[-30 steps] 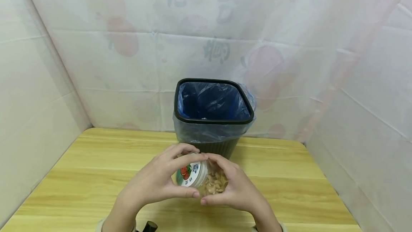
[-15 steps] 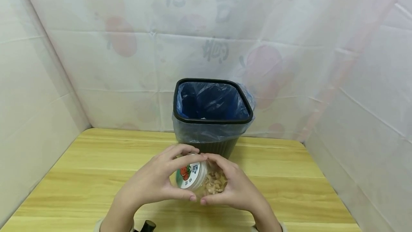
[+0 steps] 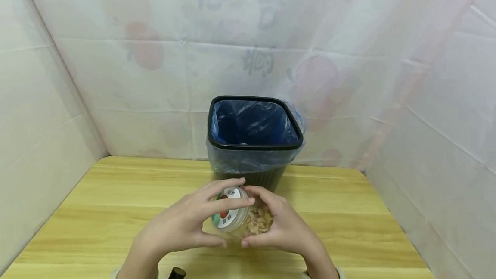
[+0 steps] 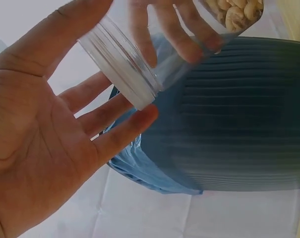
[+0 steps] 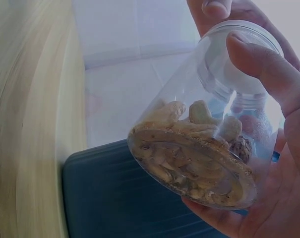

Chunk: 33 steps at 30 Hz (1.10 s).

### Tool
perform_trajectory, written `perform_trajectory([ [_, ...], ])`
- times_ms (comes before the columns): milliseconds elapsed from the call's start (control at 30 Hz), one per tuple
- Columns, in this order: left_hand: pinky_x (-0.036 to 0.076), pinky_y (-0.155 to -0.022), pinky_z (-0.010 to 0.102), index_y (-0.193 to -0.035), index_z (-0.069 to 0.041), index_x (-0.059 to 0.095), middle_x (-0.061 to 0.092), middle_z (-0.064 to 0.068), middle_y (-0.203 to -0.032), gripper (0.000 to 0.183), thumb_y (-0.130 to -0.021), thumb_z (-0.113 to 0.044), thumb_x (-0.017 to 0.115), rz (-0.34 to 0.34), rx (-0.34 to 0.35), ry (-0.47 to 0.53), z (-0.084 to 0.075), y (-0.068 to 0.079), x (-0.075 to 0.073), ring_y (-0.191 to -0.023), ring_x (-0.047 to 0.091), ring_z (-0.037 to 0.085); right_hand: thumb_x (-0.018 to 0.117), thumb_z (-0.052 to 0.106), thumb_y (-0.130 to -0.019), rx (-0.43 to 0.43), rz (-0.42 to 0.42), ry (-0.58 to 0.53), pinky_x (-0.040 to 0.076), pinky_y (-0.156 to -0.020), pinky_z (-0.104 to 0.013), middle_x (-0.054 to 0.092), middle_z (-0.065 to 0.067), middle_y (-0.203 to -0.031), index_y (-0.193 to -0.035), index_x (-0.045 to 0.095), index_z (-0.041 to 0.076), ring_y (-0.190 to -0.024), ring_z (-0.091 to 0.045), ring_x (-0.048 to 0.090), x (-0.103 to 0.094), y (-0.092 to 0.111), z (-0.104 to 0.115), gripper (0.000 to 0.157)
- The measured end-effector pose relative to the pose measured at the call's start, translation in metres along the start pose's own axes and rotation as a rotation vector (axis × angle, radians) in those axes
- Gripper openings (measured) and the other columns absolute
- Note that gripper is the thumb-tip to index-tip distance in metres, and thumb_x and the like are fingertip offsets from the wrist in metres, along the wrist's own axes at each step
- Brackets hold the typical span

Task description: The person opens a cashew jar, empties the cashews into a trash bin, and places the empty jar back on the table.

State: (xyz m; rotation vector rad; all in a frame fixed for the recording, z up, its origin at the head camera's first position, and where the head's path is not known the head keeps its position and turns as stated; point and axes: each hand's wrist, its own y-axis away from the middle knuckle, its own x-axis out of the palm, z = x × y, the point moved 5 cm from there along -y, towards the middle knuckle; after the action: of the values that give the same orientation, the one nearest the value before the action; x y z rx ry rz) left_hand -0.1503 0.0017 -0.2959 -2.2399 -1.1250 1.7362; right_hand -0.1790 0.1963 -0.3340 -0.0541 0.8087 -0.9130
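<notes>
A clear plastic jar (image 5: 179,99) is held tilted over the table, its base toward the right. Curved tan pieces like cashews (image 3: 257,221) lie at its base end. My right hand (image 3: 284,223) grips the jar's body, thumb on the near side and fingers on the far side. The screw lid (image 3: 231,218), with a green, white and red label, faces left. My left hand (image 3: 184,223) is spread around the lid, its fingers (image 4: 122,131) nearly straight and its thumb apart from them. In the left wrist view, fingertips are right at the lid's edge.
Behind the hands stands a dark ribbed bin (image 3: 255,147) with a blue bag folded over its rim. The wood-grain table (image 3: 341,218) is enclosed by pale printed cloth (image 3: 162,85) at the back and sides. A black cylindrical end (image 3: 177,273) shows at the bottom edge.
My left hand has loosened and spread: its thumb has moved left, away from the jar, and its fingers have straightened and shifted. The lid's label is turned slightly. My right hand stays in place.
</notes>
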Motion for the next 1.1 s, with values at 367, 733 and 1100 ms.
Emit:
perform_trajectory([
  [367,0.052,-0.098,0.044,-0.143,-0.032,0.052,0.037,-0.002,-0.157,0.075,-0.078,-0.019,0.086,-0.028,0.007,0.017,0.0011,0.0057,-0.0013,-0.142,0.040,0.021,0.090,0.035,-0.074,0.002,0.000,-0.015,0.053,-0.096,-0.037,0.061,0.003,-0.134,-0.148,0.042,0.021,-0.115,-0.014,0.063,0.0044,0.0020,-0.0038,0.089],
  [733,0.052,-0.098,0.039,-0.144,-0.032,0.052,0.038,-0.002,-0.156,0.076,-0.077,-0.023,0.087,-0.029,-0.001,0.029,0.0025,0.0063,-0.0030,-0.141,0.041,0.020,0.089,0.036,-0.074,-0.005,0.000,-0.014,0.054,-0.095,-0.037,0.061,0.003,-0.134,-0.148,0.043,0.021,-0.115,-0.015,0.063,0.0045,0.0009,-0.0025,0.088],
  [1100,0.053,-0.096,0.039,-0.147,-0.032,0.049,0.040,-0.002,-0.155,0.075,-0.080,-0.031,0.083,-0.032,-0.019,0.019,0.0038,0.0057,-0.0063,-0.138,0.043,0.019,0.090,0.035,-0.074,-0.015,-0.009,-0.003,0.053,-0.096,-0.038,0.061,0.004,-0.134,-0.149,0.042,0.021,-0.115,-0.015,0.063,0.0021,-0.0006,-0.0018,0.090],
])
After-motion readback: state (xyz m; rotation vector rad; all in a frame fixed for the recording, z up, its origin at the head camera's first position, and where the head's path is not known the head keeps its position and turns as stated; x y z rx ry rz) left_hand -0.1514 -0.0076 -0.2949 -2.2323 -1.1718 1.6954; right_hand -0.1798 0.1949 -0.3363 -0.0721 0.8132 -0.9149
